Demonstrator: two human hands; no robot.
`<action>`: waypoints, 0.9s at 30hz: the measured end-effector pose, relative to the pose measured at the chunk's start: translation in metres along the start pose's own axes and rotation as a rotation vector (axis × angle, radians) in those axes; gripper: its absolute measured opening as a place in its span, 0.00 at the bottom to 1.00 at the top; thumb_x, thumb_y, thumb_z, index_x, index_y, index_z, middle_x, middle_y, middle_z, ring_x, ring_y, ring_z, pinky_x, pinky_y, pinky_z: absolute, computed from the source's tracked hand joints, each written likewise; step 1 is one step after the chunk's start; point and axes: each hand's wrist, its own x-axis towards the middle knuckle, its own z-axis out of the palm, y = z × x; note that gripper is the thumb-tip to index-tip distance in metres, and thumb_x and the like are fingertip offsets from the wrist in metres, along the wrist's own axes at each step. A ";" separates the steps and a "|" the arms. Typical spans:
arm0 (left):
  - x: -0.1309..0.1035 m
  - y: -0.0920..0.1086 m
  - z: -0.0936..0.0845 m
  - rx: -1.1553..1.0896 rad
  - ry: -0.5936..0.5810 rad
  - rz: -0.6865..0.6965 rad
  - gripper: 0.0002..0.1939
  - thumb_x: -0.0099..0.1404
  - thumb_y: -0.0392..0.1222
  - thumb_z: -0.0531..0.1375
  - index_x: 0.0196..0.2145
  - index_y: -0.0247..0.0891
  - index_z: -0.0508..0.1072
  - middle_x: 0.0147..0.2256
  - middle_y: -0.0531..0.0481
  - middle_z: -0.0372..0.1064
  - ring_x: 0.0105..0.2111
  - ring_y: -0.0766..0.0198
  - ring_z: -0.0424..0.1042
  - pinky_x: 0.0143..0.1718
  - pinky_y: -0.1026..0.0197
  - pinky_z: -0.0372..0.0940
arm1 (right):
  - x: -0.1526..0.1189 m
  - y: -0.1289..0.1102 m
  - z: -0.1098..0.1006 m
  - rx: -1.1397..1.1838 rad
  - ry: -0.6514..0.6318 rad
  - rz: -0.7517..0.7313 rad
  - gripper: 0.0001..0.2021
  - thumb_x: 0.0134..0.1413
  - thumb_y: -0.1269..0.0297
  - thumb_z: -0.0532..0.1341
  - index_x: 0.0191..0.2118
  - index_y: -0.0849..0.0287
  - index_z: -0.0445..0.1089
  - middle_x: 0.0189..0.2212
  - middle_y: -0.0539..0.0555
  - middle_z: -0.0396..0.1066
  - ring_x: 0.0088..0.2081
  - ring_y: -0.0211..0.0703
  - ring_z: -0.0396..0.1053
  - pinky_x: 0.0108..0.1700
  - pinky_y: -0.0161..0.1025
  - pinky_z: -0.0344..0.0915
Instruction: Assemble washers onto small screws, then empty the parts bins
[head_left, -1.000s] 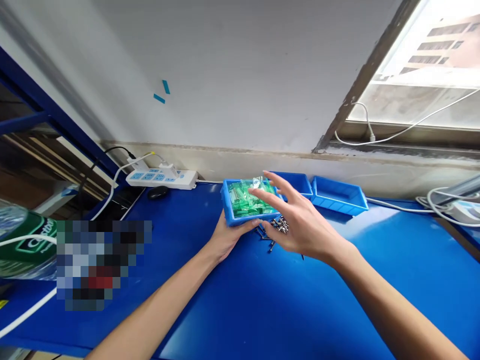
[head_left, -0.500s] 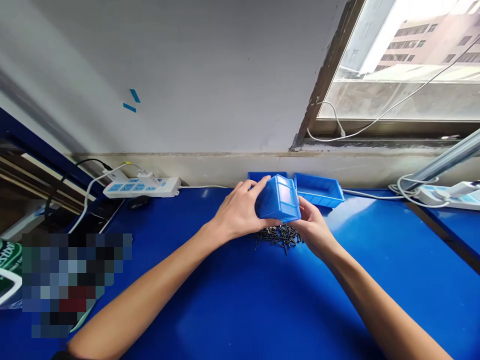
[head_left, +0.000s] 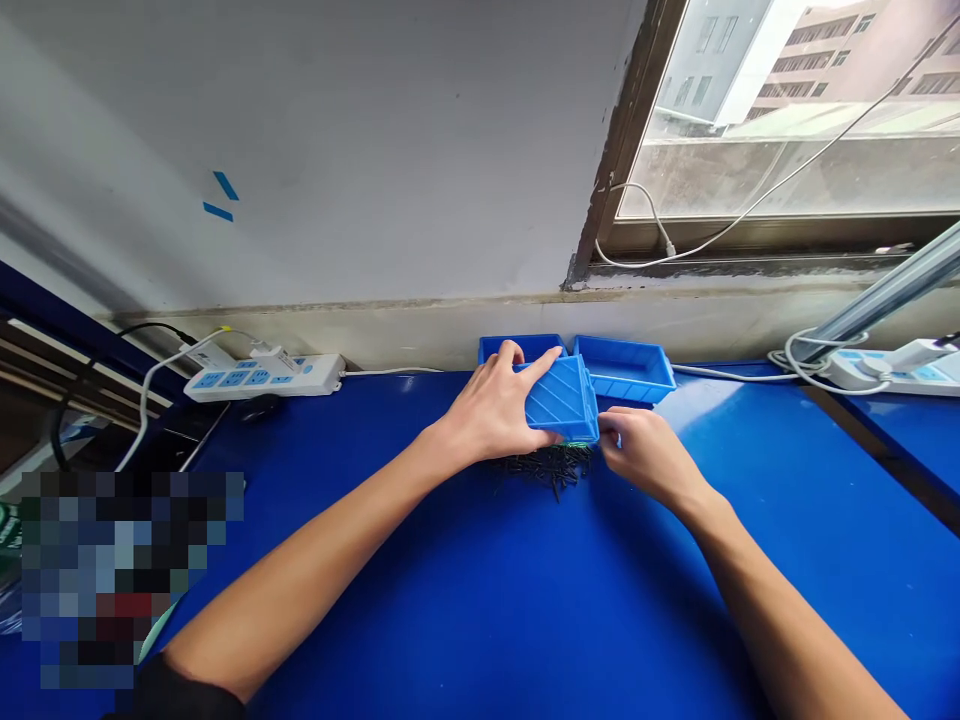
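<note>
My left hand grips a blue plastic bin, thumb below and fingers over the top. The bin is tipped over, so its ribbed underside faces me and its opening is hidden. Curled into a fist, my right hand is at the bin's lower right corner, touching or almost touching it; nothing shows in its fingers. Below the bin, a pile of black screws lies on the blue table, with a bit of green showing at the bin's lower edge.
Two more blue bins stand against the wall, a left bin partly covered by my hand and a right bin. Power strips lie at left and right, with cables along the wall. A dark mouse-like object sits at left.
The bin has turned further over, showing its ribbed underside instead of its end wall. My right hand has let go of the bin's side and closed into a fist beside it.
</note>
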 end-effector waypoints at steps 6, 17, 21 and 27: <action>0.002 -0.005 -0.015 -0.046 0.020 -0.054 0.56 0.54 0.59 0.72 0.73 0.42 0.54 0.58 0.38 0.57 0.55 0.40 0.70 0.61 0.40 0.66 | -0.004 0.002 -0.004 -0.248 -0.049 0.133 0.14 0.51 0.76 0.56 0.18 0.56 0.64 0.22 0.57 0.74 0.23 0.47 0.69 0.27 0.41 0.46; -0.028 -0.039 -0.006 -0.354 0.501 -0.183 0.45 0.64 0.64 0.65 0.71 0.47 0.56 0.57 0.37 0.63 0.56 0.45 0.69 0.60 0.41 0.68 | -0.006 -0.023 0.001 0.290 0.446 -0.127 0.09 0.56 0.72 0.57 0.36 0.56 0.74 0.32 0.54 0.79 0.31 0.46 0.76 0.35 0.41 0.70; -0.042 -0.049 0.018 -0.515 0.765 -0.153 0.46 0.65 0.66 0.63 0.72 0.50 0.50 0.62 0.36 0.59 0.56 0.45 0.69 0.55 0.42 0.71 | 0.004 -0.059 0.013 0.454 0.277 -0.222 0.16 0.65 0.61 0.61 0.57 0.55 0.72 0.47 0.58 0.80 0.46 0.50 0.78 0.48 0.47 0.74; -0.050 -0.059 0.018 -0.599 0.858 -0.009 0.57 0.65 0.65 0.64 0.73 0.55 0.28 0.60 0.37 0.60 0.52 0.49 0.74 0.50 0.47 0.75 | 0.058 -0.083 0.024 0.518 0.190 -0.408 0.09 0.63 0.59 0.67 0.46 0.56 0.76 0.47 0.58 0.80 0.51 0.51 0.75 0.51 0.48 0.72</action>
